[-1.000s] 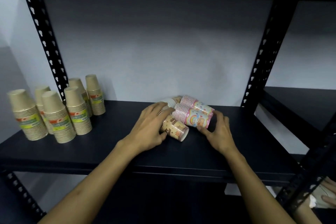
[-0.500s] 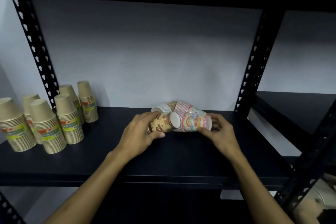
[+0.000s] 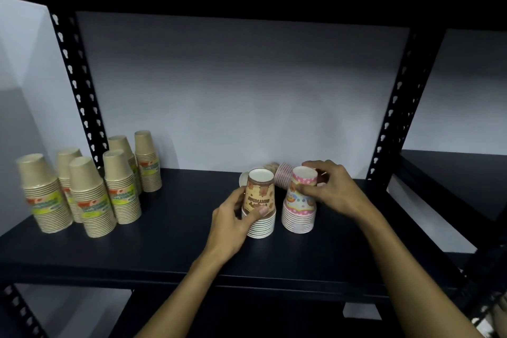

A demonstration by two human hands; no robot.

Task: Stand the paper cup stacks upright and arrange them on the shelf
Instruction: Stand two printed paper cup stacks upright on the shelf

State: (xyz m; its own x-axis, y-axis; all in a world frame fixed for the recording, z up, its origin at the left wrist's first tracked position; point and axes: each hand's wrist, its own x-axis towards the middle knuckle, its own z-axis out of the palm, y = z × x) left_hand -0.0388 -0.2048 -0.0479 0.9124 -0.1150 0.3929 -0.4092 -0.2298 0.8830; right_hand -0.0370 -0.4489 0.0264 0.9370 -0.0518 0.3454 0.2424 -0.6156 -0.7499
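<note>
Hands grip two upright stacks on the shelf (image 3: 170, 244): left hand (image 3: 233, 223) holds the brown stack (image 3: 259, 207), right hand (image 3: 330, 190), at 3 o'clock, the pink stack (image 3: 299, 208).

A storeroom or shop stock area: black slotted-steel shelving (image 3: 82, 96) against a bare pale wall (image 3: 233, 96), holding many kraft paper cup stacks (image 3: 90, 197).

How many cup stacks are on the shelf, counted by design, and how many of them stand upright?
Plain brown stacks: 6, all upright
Brown patterned stack, held by the left hand: 1 upright
Pink patterned stack, held by the right hand: 1 upright
Stacks lying behind: at least 2, partly hidden
Total: at least 10, with 8 upright
</note>
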